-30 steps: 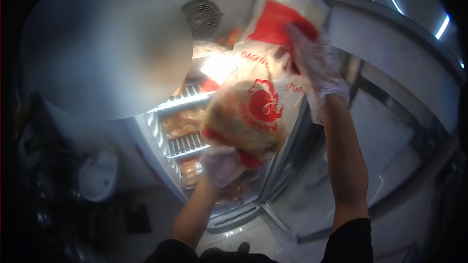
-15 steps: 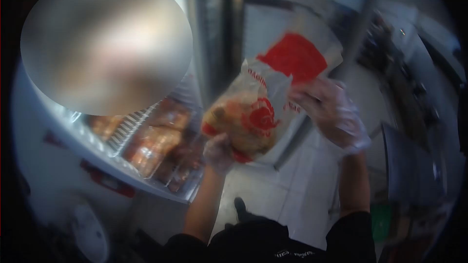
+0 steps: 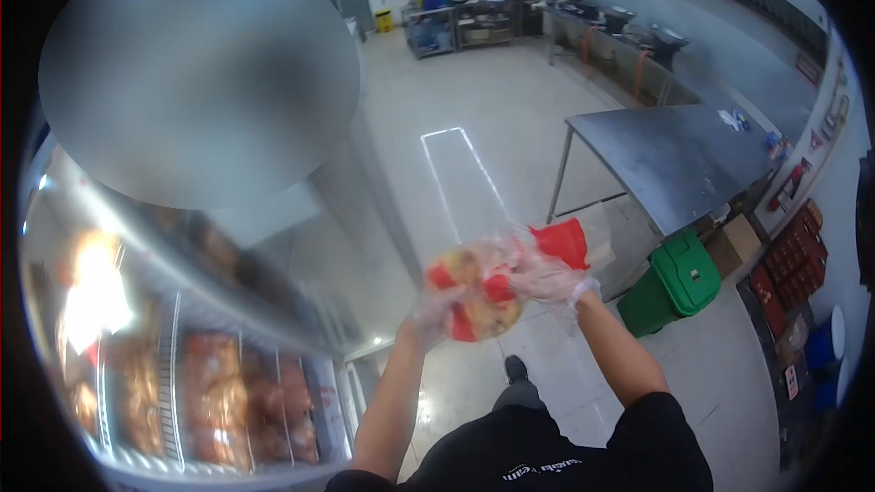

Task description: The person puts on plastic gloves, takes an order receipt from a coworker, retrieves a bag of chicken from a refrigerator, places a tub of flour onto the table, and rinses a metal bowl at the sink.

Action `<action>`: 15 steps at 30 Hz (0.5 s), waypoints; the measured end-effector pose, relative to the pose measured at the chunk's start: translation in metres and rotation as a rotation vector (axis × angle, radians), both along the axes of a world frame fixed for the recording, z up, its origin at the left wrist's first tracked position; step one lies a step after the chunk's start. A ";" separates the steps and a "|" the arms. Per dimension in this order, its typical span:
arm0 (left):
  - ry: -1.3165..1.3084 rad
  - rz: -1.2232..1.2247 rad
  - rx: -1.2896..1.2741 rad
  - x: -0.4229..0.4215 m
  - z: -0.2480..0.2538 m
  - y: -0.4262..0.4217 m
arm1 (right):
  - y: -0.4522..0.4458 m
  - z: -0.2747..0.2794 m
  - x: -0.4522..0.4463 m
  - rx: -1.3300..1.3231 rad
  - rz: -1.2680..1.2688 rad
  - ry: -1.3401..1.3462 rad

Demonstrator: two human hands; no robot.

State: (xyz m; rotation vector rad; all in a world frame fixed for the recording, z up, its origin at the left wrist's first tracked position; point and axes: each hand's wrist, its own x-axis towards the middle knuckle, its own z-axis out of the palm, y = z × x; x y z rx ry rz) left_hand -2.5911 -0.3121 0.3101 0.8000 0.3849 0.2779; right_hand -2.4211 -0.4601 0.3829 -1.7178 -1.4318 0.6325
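A clear plastic bag [image 3: 501,317] with red print and yellowish contents is held in front of my body, above the floor. My left hand [image 3: 434,313], in a clear glove, is closed around the bag's left side. My right hand [image 3: 545,277], also in a clear glove, grips the bag's upper part, and its red end sticks out past the fingers. The food inside is blurred, so I cannot make out what it is.
To the left, an open chiller [image 3: 333,401] holds several packed items on wire racks. A steel table [image 3: 670,159] stands at the right, with a green lidded bin [image 3: 679,284] and a cardboard box [image 3: 736,244] by it. Shelving [image 3: 437,32] and a cooking counter [image 3: 606,41] line the back.
My view has turned right, away from the chiller, showing more of the kitchen. The bag is lower and bunched between my hands, which are closer together.
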 end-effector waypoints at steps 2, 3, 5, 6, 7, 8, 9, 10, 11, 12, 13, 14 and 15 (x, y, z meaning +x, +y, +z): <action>0.140 -0.219 0.512 0.058 0.037 -0.017 | -0.019 -0.049 0.070 0.049 -0.066 -0.029; 0.273 -0.420 0.909 0.095 -0.006 0.011 | -0.027 -0.061 0.094 0.082 -0.095 -0.059; 0.245 -0.527 0.956 0.162 0.047 -0.008 | -0.044 -0.067 0.133 0.224 -0.174 0.489; 0.241 -0.615 0.990 0.194 0.065 -0.014 | -0.049 -0.063 0.153 0.334 -0.210 1.076; 0.185 -0.632 1.047 0.233 0.055 -0.003 | -0.051 -0.064 0.173 0.412 -0.314 1.098; 0.236 -0.664 1.115 0.264 0.046 0.010 | -0.050 -0.062 0.194 0.415 -0.348 1.119; 0.279 -0.688 1.176 0.263 0.082 0.009 | -0.046 -0.048 0.193 0.477 -0.295 1.247; 0.287 -0.715 1.154 0.285 0.073 0.016 | -0.044 -0.046 0.215 0.541 -0.235 1.379; 0.007 -0.777 0.612 0.308 0.064 0.032 | -0.040 -0.051 0.233 0.599 -0.275 1.471; -0.260 -0.786 0.071 0.332 0.053 0.056 | -0.033 -0.055 0.251 0.643 -0.293 1.529; -0.049 -0.702 0.216 0.360 0.017 0.093 | -0.022 -0.059 0.268 0.663 -0.302 1.552; 0.151 -0.607 0.362 0.391 -0.033 0.143 | -0.004 -0.061 0.283 0.670 -0.294 1.552; 0.270 -0.366 0.785 0.399 -0.089 0.198 | 0.012 -0.064 0.295 0.668 -0.281 1.560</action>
